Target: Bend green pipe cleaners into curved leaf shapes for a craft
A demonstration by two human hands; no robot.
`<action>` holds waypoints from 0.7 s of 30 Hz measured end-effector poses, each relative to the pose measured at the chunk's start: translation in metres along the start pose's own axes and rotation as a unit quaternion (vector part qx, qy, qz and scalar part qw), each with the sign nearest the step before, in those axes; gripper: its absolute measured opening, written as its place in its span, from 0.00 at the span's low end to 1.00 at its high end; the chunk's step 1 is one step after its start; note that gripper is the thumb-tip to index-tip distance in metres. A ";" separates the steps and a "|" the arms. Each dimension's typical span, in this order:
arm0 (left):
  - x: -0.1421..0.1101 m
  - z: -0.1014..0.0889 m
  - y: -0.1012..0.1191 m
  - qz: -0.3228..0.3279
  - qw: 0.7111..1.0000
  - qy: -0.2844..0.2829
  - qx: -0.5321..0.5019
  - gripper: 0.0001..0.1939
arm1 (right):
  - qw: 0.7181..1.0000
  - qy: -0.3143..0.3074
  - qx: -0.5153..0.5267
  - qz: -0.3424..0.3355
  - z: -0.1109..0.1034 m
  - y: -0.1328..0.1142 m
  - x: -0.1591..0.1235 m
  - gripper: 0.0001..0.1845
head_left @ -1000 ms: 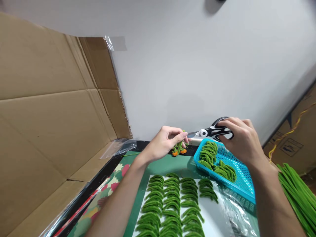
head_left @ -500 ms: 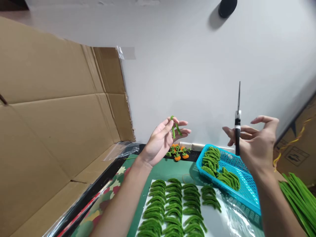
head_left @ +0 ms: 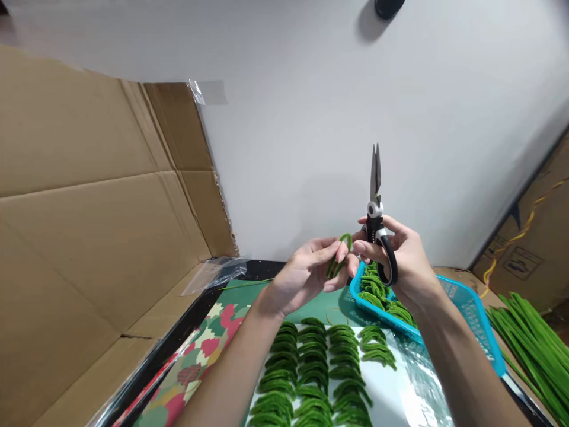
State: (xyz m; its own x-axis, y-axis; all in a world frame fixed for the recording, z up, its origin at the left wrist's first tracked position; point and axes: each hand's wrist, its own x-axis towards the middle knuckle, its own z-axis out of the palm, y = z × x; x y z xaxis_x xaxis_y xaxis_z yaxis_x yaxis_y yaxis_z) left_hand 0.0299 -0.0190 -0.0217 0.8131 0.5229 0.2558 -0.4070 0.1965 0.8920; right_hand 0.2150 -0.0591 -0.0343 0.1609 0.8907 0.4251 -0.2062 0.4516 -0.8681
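Observation:
Between the thumb and fingers of my left hand [head_left: 313, 267] is a bent green pipe cleaner [head_left: 346, 238], its loop upward. My right hand [head_left: 406, 258] holds black-and-white scissors [head_left: 374, 207] upright, blades up and nearly together. The right fingertips come close to the bent piece; whether they touch it I cannot tell. Below, curved green pipe cleaner pieces [head_left: 313, 362] lie in columns on a white sheet [head_left: 382, 403]. Behind my right wrist, a blue plastic basket [head_left: 478, 314] holds more bent green pieces [head_left: 373, 290].
Long green pipe cleaners [head_left: 528, 338] lie in a bundle at the right. A cardboard panel [head_left: 84, 237] stands on the left, with a clear plastic bag [head_left: 213, 276] near its foot. The white wall [head_left: 288, 148] rises behind. A patterned mat [head_left: 208, 338] lies under my left arm.
The scissors have swung from pointing left to upright in my right hand. Both hands have come together, and my left hand still pinches the bent green piece. The orange-and-green pieces are now hidden.

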 end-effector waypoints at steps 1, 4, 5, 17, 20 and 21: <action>0.000 0.001 -0.001 -0.009 1.000 0.006 0.004 0.18 | 1.000 -0.009 0.013 0.005 0.001 0.001 0.000 0.27; 0.002 0.001 -0.004 -0.017 0.999 0.028 0.015 0.20 | 1.000 -0.021 0.022 0.008 0.001 0.001 -0.001 0.27; 0.003 0.001 -0.005 -0.016 0.999 0.036 0.023 0.19 | 1.000 -0.022 0.017 0.008 0.001 0.000 -0.001 0.27; 0.007 0.000 -0.006 -0.070 0.995 0.020 0.065 0.23 | 0.998 -0.003 0.053 0.013 -0.010 -0.003 0.004 0.28; 0.007 0.003 -0.006 -0.067 0.996 0.021 0.058 0.24 | 0.999 0.013 0.046 0.009 -0.011 -0.006 0.004 0.28; 0.007 0.004 -0.006 -0.066 0.996 0.022 0.060 0.24 | 0.999 0.017 0.044 0.010 -0.011 -0.006 0.004 0.27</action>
State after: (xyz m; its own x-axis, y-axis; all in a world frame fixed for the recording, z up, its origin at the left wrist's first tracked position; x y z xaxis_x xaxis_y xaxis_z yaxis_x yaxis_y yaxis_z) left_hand 0.0396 -0.0200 -0.0236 0.8362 0.5354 0.1187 -0.2429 0.1675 0.9555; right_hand 0.2277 -0.0586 -0.0296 0.1879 0.8981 0.3977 -0.2944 0.4378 -0.8495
